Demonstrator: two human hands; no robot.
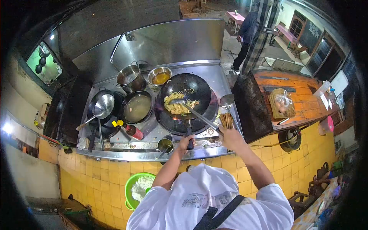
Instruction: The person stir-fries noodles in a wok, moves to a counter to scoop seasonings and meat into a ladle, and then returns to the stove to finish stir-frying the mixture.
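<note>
A black wok (199,89) sits over a lit burner on the steel stove, with yellow noodles (177,104) in it. My left hand (186,142) grips the wok handle (189,135) at the stove's front edge. My right hand (229,135) holds a long metal spatula (193,112) whose blade lies in the noodles, together with a bundle of wooden chopsticks (226,120) sticking up from the fist.
Left of the wok stand a pan of broth (136,108), a steel pot (129,78), a bowl of yellow liquid (160,76), a ladle over a dark wok (102,107) and a red bottle (133,132). A green basin (138,188) sits on the yellow tiled floor. A person (246,36) stands far behind.
</note>
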